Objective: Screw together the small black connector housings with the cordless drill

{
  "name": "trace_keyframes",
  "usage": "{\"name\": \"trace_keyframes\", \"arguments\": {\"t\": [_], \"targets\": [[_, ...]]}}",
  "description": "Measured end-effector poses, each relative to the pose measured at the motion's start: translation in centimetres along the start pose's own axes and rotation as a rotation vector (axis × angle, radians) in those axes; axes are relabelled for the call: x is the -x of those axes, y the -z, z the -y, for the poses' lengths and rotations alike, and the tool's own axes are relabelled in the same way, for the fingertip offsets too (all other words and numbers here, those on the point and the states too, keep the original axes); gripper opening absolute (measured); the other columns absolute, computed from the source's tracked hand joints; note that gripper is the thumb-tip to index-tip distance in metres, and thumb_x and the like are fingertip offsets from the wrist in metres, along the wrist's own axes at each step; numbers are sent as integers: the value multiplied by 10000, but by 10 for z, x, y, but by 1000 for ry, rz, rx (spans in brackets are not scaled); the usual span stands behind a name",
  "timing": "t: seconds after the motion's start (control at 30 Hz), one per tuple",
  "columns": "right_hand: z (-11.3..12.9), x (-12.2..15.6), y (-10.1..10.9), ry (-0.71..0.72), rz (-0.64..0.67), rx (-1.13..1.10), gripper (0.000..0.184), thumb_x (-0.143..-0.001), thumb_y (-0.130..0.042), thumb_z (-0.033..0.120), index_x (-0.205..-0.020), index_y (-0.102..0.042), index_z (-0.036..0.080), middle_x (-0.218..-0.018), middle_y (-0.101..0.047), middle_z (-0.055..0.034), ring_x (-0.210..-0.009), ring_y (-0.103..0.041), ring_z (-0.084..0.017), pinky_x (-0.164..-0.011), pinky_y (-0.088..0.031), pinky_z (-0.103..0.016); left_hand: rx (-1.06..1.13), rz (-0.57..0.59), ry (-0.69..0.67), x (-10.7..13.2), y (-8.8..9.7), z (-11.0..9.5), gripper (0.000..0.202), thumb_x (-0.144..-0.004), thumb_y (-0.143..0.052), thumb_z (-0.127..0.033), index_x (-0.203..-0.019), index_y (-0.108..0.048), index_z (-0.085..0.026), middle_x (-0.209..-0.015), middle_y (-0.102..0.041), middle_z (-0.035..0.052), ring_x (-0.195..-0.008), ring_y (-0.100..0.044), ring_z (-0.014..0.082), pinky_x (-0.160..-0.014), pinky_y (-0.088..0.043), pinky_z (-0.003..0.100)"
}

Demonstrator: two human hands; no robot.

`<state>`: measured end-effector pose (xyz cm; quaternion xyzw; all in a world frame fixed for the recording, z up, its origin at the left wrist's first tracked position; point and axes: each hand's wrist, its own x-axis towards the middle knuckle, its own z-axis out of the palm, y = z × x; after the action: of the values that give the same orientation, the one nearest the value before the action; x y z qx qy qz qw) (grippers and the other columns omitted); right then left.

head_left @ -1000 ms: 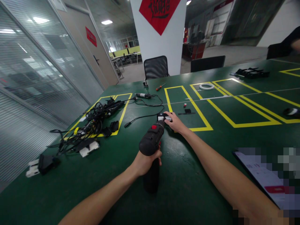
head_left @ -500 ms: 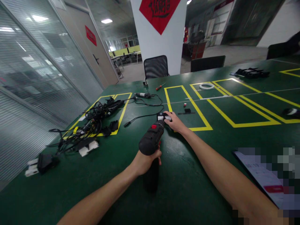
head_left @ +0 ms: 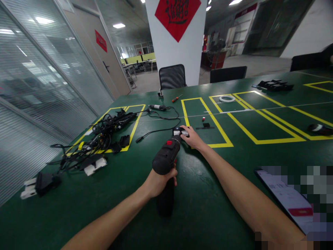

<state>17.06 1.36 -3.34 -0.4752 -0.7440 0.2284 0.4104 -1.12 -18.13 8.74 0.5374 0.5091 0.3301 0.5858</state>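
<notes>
My left hand (head_left: 158, 181) is wrapped round the grip of a black cordless drill (head_left: 163, 159) with a red switch on top. The drill points away from me, and its chuck end meets a small black-and-white part (head_left: 178, 131) on the green table. My right hand (head_left: 193, 137) grips that part from the right with bent fingers. The drill's body hides the bit and the exact spot where it touches. A thin black cable (head_left: 156, 131) runs just left of the part.
Tangled black cables (head_left: 104, 132) with white-and-black pieces lie on the left. A screwdriver (head_left: 177, 98), a corded tool (head_left: 157, 107) and a white ring (head_left: 227, 99) lie farther back. Yellow tape outlines mark the table (head_left: 125, 215). A phone (head_left: 283, 194) lies at the right.
The camera view has shifted slightly. Both hands keep their holds, and the drill stays against the small part with no clear movement between them.
</notes>
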Motion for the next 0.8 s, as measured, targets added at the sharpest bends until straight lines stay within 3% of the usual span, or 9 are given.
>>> {"name": "trace_keyframes", "arguments": {"t": [0.6, 0.8], "targets": [[-1, 0, -1, 30, 13, 51, 630, -736, -603, 130, -1349, -498, 225, -1204, -506, -95, -1082, -590, -243, -1010, -461, -384, 36, 6, 10, -2, 1, 6, 217, -677, -620, -264, -851, -530, -168, -675, -551, -22, -503, -559, 118, -546, -449, 281], [1, 3, 1, 30, 11, 64, 601, -769, -636, 195, -1352, -493, 228, -1186, -503, -98, -1084, -583, -257, -1002, -463, -411, 58, -2, 19, 0, 1, 3, 210, -673, -633, -258, -836, -536, -169, -702, -558, -22, -501, -573, 116, -548, -450, 277]]}}
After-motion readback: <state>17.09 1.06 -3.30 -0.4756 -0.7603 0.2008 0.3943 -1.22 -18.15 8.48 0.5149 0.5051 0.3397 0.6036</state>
